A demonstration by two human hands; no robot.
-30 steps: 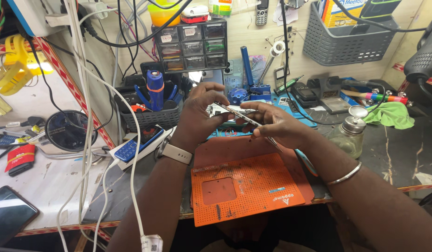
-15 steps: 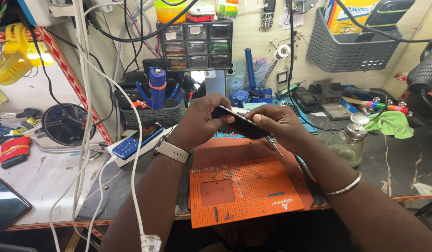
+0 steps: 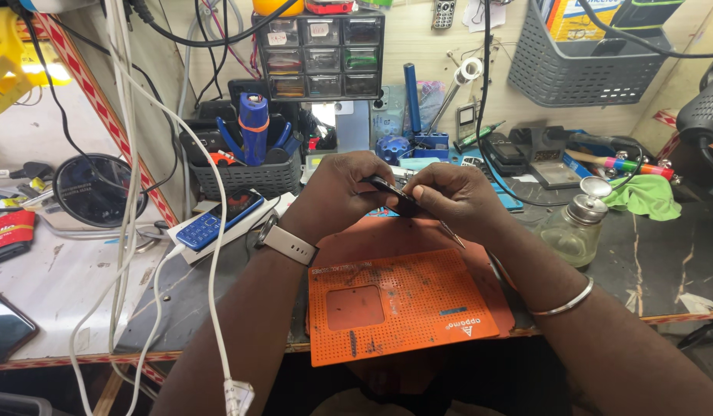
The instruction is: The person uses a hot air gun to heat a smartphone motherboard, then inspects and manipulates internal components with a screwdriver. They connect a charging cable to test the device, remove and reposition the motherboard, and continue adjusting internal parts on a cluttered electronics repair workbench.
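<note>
Both of your hands were clamped on that little dark flat phone part (image 3: 395,194).
Head cam: your left hand (image 3: 342,189) pinched its left end, your right hand (image 3: 449,194) gripped the other end plus thin metal tweezers (image 3: 451,233), just above the orange perforated silicone work mat (image 3: 399,304).

**Both hands met at centre**

The left hand (image 3: 337,192) curled inward, fingers bent, its grip closed, wrist angled up from a forearm that ran from lower left. The right hand (image 3: 452,196) faced it, fingertips pinched together and touching the left's, its forearm stretched from lower right.
</note>
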